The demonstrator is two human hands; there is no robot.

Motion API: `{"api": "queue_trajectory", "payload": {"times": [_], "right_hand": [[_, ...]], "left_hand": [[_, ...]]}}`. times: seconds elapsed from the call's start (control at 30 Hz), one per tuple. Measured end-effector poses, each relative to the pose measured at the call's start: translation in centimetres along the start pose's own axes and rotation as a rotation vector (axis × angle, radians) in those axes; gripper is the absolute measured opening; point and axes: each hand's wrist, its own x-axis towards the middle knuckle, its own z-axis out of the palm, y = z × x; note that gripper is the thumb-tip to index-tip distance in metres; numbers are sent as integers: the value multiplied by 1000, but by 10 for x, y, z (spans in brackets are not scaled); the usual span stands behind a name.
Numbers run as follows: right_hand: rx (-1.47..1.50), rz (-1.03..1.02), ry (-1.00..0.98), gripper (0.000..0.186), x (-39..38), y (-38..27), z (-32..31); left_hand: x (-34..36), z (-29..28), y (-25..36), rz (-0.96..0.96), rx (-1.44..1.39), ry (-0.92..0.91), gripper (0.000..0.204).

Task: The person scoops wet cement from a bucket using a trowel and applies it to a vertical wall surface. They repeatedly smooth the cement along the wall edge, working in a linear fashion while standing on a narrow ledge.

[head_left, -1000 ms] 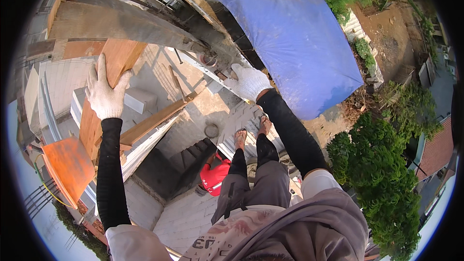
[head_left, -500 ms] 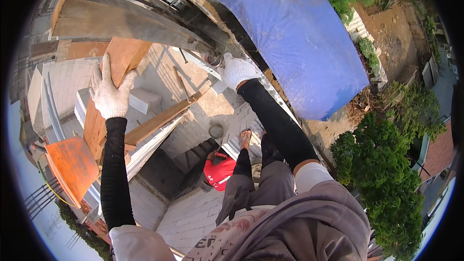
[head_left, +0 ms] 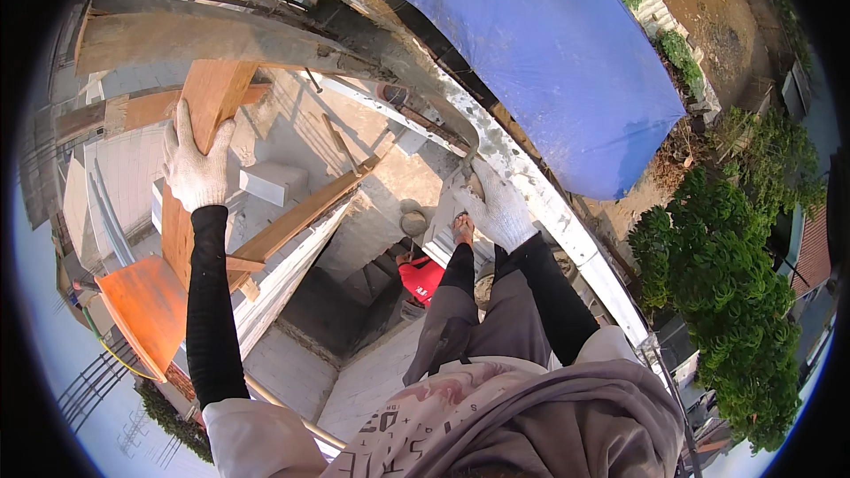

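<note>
My left hand (head_left: pixel 197 166), in a whitish knit glove, grips the long brown wooden board (head_left: pixel 221 93), with fingers and thumb at either side of it. Lower down, the board passes behind my wrist. My right hand (head_left: pixel 498 212), gloved alike, is closed round the handle of a trowel (head_left: pixel 470 149) with a curved metal neck. Its blade end appears to lie along the top of the white-edged wall (head_left: pixel 540 204); mortar and shadow make its outline hard to read. Most of the handle is hidden by my fingers.
A person in a red shirt (head_left: pixel 420 280) is far below, beside a dark stairwell (head_left: pixel 332 310). A blue tarp (head_left: pixel 531 62) spreads beyond the wall. An orange panel (head_left: pixel 144 310) and a weathered beam (head_left: pixel 204 40) are at left. My bare foot (head_left: pixel 462 228) rests on pale blocks.
My right hand has drawn back toward me and right along the wall, bringing the trowel's neck into sight. My left hand stays on the board. The view has shifted slightly.
</note>
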Motion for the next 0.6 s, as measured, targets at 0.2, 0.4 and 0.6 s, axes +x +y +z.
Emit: {"api": "queue_trajectory", "payload": {"times": [0.2, 0.4, 0.6], "right_hand": [[-32, 421, 210, 49, -250, 133, -32], [161, 940, 552, 42, -475, 224, 88], [216, 1345, 442, 55, -474, 432, 246]], "left_hand": [[-19, 4, -43, -41, -57, -111, 96], [-3, -2, 3, 33, -138, -153, 100], [48, 10, -67, 92, 260, -121, 107]]}}
